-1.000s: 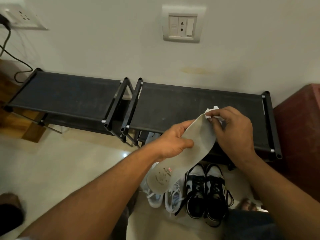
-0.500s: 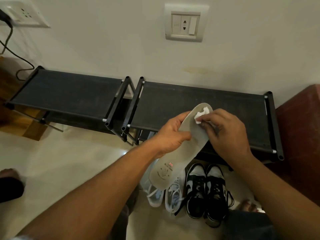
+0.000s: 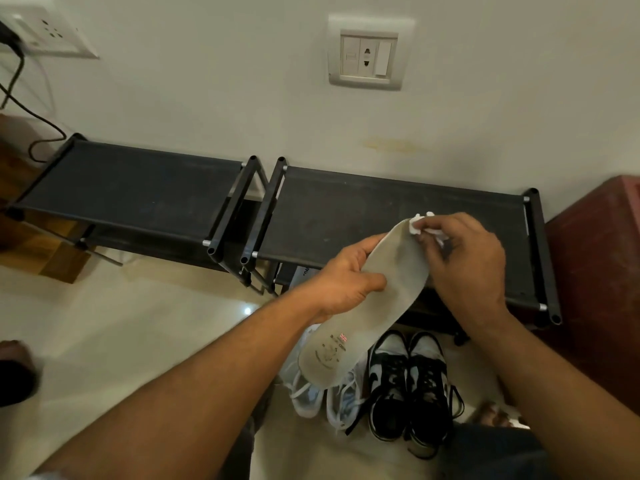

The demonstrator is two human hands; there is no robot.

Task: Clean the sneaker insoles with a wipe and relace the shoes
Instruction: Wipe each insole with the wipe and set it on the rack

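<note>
- Your left hand (image 3: 346,282) gripped the flat grey foam insole (image 3: 398,271) mid-length.
- Your right hand (image 3: 464,265) pinched a crumpled white wipe (image 3: 417,223); past your grip, the unsupported toe could buckle.

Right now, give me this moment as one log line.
step: wiping insole | left hand: grips insole middle | right hand: pinches wipe at toe end | sneakers: two pairs on floor

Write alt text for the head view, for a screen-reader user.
A person's left hand holds a grey insole by its middle while the right hand pinches a crumpled white wipe against its far tip. On the floor below sit a white pair and a black-and-white pair of sneakers, before a low black shoe rack.
</note>
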